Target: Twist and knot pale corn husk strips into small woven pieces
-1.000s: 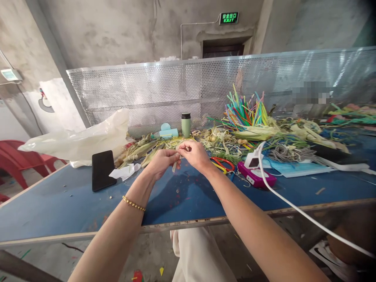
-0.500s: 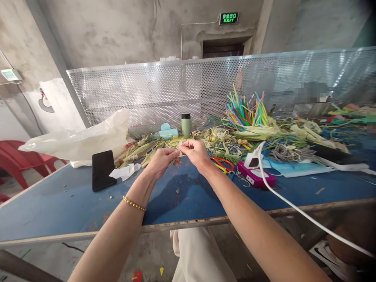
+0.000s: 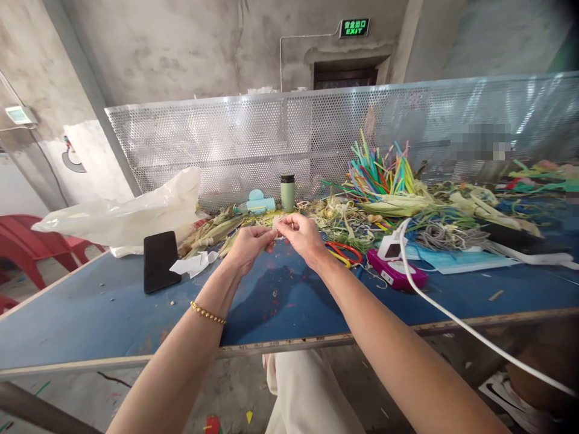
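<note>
Over the middle of the blue table (image 3: 199, 313), both hands meet fingertip to fingertip. A small pale strip (image 3: 275, 223), like a bit of dried corn husk, shows between them. My left hand (image 3: 250, 246), below a gold bead bracelet (image 3: 208, 312), is closed in a pinch at the strip. Thumb and forefinger of my right hand (image 3: 302, 236) pinch it from the other side. Most of the strip is hidden by the fingers. Just behind the hands lies a heap of dried husks (image 3: 346, 216), and a green flask (image 3: 287, 193) stands there.
On the left lie a black phone (image 3: 161, 262), a white scrap (image 3: 194, 264) and a plastic bag (image 3: 131, 211). To the right are red-handled scissors (image 3: 350, 253), a purple box (image 3: 398, 269), a white cable (image 3: 447, 316) and colored stems (image 3: 380, 172). Perforated metal panel (image 3: 235, 144) stands behind.
Both hands stay pinched together in nearly the same spot, with small finger movements. A leafy piece seen beneath my left hand earlier no longer shows there. The view has shifted slightly.
</note>
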The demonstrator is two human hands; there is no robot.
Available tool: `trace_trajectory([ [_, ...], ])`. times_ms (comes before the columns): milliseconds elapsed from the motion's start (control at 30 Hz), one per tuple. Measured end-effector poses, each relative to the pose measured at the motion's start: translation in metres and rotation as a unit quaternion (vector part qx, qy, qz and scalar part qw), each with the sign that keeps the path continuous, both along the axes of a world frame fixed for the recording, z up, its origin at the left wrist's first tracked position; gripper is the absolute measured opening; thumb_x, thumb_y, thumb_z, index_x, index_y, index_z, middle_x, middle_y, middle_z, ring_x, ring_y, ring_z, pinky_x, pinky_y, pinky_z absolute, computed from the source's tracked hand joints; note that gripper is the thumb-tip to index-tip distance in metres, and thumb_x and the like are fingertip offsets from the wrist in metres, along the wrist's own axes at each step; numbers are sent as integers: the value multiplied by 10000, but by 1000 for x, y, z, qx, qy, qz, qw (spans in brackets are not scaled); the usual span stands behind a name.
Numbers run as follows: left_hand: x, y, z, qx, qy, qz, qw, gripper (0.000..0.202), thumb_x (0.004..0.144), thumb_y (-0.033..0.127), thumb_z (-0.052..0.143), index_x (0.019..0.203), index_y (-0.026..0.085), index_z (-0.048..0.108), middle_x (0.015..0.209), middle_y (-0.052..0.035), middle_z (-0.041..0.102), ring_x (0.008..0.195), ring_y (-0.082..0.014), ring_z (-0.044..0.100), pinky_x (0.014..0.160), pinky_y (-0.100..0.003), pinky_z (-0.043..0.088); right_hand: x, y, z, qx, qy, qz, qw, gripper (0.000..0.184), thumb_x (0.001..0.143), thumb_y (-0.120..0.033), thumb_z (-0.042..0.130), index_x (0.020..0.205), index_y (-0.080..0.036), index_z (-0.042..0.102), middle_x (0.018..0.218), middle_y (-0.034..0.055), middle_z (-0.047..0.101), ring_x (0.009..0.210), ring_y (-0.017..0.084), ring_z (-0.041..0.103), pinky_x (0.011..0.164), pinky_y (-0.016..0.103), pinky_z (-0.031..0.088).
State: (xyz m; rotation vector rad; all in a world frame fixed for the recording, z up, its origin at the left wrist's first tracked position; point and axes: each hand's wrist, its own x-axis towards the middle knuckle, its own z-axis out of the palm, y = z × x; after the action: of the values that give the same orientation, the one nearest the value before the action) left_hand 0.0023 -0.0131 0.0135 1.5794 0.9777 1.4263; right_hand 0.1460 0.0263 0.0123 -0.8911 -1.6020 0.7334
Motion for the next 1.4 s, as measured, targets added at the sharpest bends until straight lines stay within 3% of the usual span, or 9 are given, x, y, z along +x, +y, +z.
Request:
trace_trajectory([
  [100, -2, 4, -1, 30, 6, 49, 998, 304, 732, 368, 746, 558, 152, 621, 528, 4, 549, 520, -99, 458, 552, -253, 359, 2, -5, 3, -95, -28, 23, 995, 299, 778, -428, 738, 695, -162, 630, 637, 37, 669, 473, 120, 541, 423, 237, 364],
  [200, -3, 7, -4, 45, 17, 79, 996, 265, 743, 322, 713, 556, 156, 623, 520, 9, 543, 510, -101, 460, 539, -252, 356, 4, -7, 3, -144, -30, 97, 984, 299, 798, -380, 729, 640, -153, 615, 641, 50, 676, 463, 113, 554, 399, 219, 330],
  [300, -4, 9, -5, 38, 14, 78, 996, 245, 737, 312, 701, 563, 155, 631, 529, 8, 548, 503, -101, 465, 531, -253, 358, 4, -6, 2, -119, -21, 120, 985, 214, 787, -299, 717, 662, -150, 627, 663, 33, 678, 482, 105, 557, 422, 212, 349],
  [500, -4, 7, -2, -16, -43, 44, 998, 238, 703, 322, 721, 576, 139, 638, 561, -16, 575, 510, -100, 480, 533, -255, 363, 3, -3, 0, 75, -100, 30, 992, 117, 805, -219, 635, 708, -158, 655, 646, 13, 658, 559, 124, 569, 531, 229, 398],
  [567, -5, 6, -2, -25, -54, 34, 998, 234, 695, 319, 724, 578, 135, 639, 568, -22, 582, 514, -103, 486, 533, -256, 359, 2, -3, 0, 102, -116, 6, 988, 120, 808, -222, 632, 705, -164, 653, 649, 18, 664, 605, 138, 588, 553, 230, 396],
  [933, -5, 6, -4, 12, 13, 45, 999, 258, 708, 324, 724, 550, 147, 622, 521, -3, 551, 509, -101, 460, 518, -253, 316, 3, 1, -2, 79, -104, -16, 991, 225, 836, -314, 614, 663, -171, 641, 571, 7, 619, 557, 139, 554, 547, 244, 395],
  [1133, -3, 3, -3, -9, 24, -12, 1000, 224, 682, 333, 773, 634, 131, 689, 555, -8, 572, 539, -102, 455, 542, -252, 338, 3, 4, -4, 60, -54, 61, 995, 260, 800, -403, 651, 693, -169, 618, 591, -17, 579, 516, 105, 473, 497, 226, 371],
  [1267, -2, 1, -3, -46, -6, -39, 998, 343, 716, 444, 767, 610, 134, 664, 585, -25, 576, 559, -106, 470, 539, -250, 343, 2, 4, -4, 39, -27, 66, 997, 328, 768, -482, 684, 694, -174, 597, 613, -11, 587, 501, 100, 462, 465, 225, 376],
  [1400, -1, 1, -3, -52, -12, -26, 998, 445, 730, 540, 748, 577, 139, 628, 558, -19, 551, 544, -99, 450, 531, -250, 319, 1, 1, -3, 20, -7, 73, 997, 355, 737, -511, 706, 698, -173, 606, 615, -10, 588, 503, 101, 468, 458, 229, 404],
])
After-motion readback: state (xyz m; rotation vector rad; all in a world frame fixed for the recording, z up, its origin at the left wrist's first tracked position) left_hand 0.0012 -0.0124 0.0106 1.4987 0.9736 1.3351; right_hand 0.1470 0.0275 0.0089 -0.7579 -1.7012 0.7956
